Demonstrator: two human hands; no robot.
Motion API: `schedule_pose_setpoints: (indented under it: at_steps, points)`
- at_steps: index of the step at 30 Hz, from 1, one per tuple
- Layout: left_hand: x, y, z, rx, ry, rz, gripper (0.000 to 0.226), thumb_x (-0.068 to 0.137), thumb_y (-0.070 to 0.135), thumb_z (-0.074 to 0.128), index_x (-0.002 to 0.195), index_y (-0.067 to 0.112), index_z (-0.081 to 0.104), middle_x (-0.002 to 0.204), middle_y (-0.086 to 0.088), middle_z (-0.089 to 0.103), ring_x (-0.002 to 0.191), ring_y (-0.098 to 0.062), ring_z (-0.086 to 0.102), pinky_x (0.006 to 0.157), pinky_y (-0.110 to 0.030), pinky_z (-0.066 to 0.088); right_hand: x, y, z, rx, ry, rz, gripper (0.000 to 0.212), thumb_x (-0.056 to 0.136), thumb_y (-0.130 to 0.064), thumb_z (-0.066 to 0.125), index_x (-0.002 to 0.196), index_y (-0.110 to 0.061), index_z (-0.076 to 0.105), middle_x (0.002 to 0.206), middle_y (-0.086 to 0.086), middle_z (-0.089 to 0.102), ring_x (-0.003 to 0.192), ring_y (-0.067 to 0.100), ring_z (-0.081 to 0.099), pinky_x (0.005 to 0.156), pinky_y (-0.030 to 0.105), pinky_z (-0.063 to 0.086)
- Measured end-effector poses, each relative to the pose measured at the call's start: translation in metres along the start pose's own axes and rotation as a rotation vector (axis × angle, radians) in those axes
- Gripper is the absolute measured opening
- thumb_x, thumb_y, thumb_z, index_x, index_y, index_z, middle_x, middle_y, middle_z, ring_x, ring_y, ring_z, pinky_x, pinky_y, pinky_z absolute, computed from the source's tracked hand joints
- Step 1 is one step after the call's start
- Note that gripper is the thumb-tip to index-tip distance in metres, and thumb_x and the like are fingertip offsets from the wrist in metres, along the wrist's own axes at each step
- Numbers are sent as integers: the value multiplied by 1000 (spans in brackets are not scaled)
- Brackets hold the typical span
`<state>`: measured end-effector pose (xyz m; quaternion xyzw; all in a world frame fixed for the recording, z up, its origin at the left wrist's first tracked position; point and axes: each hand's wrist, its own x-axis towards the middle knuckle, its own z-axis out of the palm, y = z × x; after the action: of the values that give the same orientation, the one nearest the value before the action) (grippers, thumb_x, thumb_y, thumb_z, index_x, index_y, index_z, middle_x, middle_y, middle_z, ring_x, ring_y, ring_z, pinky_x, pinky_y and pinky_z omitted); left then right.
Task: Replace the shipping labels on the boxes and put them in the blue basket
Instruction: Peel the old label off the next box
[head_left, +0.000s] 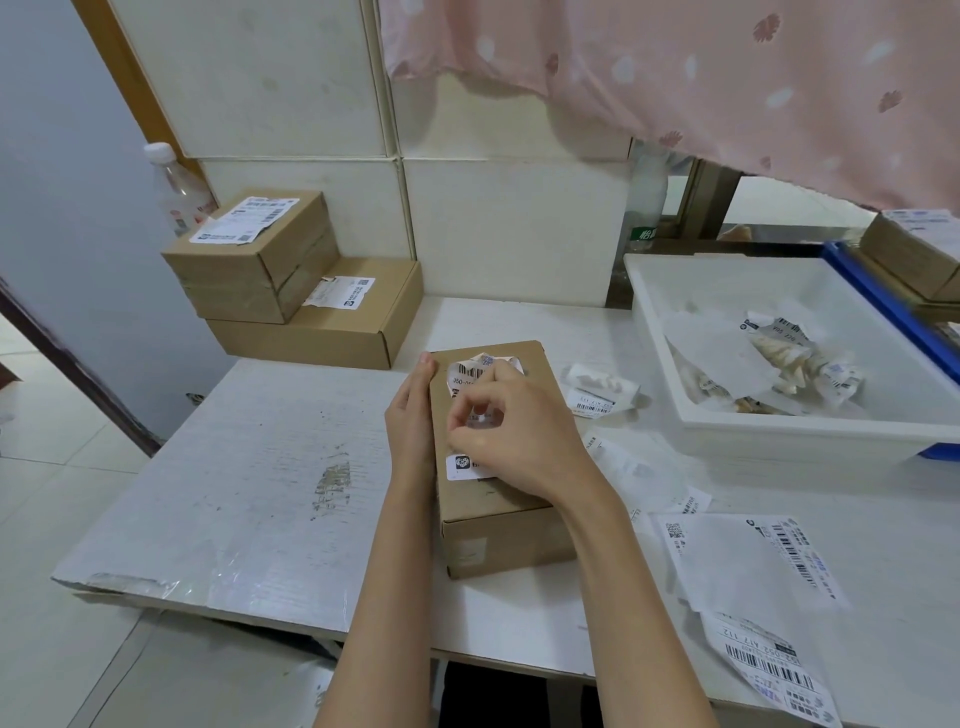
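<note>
A brown cardboard box (535, 374) lies in the middle of the white table (249, 467). A white shipping label (470, 371) on its top is partly torn and curled up at the far end. My left hand (413, 415) lies flat against the box's left side with straight fingers. My right hand (511, 441) is on top of the box, thumb and forefinger pinching the peeled label. The blue basket (883, 301) shows at the right edge, with a labelled box (914, 249) in it.
Two labelled cardboard boxes (249, 249) (332, 322) are stacked at the back left by a plastic bottle (176, 192). A white tray (670, 364) at the right holds crumpled labels. Loose label sheets (753, 561) and scraps (597, 389) lie on the table's right side. A pink curtain (675, 67) hangs above.
</note>
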<state>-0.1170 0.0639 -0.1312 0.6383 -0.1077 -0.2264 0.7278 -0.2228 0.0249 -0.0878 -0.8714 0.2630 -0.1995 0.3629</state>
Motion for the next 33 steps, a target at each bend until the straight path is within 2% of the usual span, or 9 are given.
schedule_pose_setpoints:
  at_steps: [6,10,12,15,17,24,27,29,33]
  points:
    - [0,-1,0,-12,2,-3,37,100,31,52,133,18,60,135,7,58,127,-9,52,107,-25,40,1,2,2,-8,6,15,27,81,-23,62,56,-32,54,88,-6,52,79,9,52,69,23,37]
    - [0,0,0,-24,3,1,36,100,30,52,132,17,60,132,10,57,120,-4,53,98,-20,40,1,1,1,5,-42,22,29,84,-20,59,57,-29,53,84,-6,49,77,-3,44,69,17,28]
    - [0,0,0,-29,2,3,35,100,29,52,132,17,60,127,13,57,116,-2,52,91,-14,39,0,0,0,8,-61,25,31,85,-19,58,56,-30,51,81,-7,47,75,-9,43,71,20,26]
    - [0,-1,1,-28,-1,-3,36,100,31,52,132,18,61,129,11,59,119,-5,54,92,-16,40,1,0,0,8,-68,32,31,85,-19,56,56,-29,51,81,-7,47,75,-11,43,76,21,26]
    - [-1,-1,0,-32,1,-11,36,100,32,52,132,18,61,129,9,60,120,-6,55,92,-17,41,1,0,0,17,-64,38,31,85,-18,56,55,-28,52,81,-7,46,75,-7,45,76,22,27]
    - [0,-1,0,-33,-9,-6,35,100,29,51,132,18,60,119,16,57,111,-1,53,71,0,43,1,1,-2,47,-61,52,28,83,-16,54,56,-25,53,87,-2,51,87,15,52,74,26,35]
    - [1,-2,0,-24,-10,-2,36,100,30,52,132,17,61,127,12,59,118,-4,55,83,-8,44,2,2,-2,58,-58,56,26,82,-15,54,57,-22,54,88,-1,52,89,19,54,80,31,41]
    - [0,-1,0,-28,-6,-6,37,99,31,52,132,17,61,133,8,60,123,-8,55,95,-17,42,3,2,-2,95,-48,63,25,81,-15,57,57,-23,57,87,-4,52,83,14,53,81,32,43]
    - [2,-3,-1,-9,-4,-14,38,99,33,53,131,16,62,133,8,59,126,-10,54,107,-27,41,-1,1,-6,210,-4,33,25,77,-12,63,65,-34,60,82,-10,48,68,3,44,70,23,39]
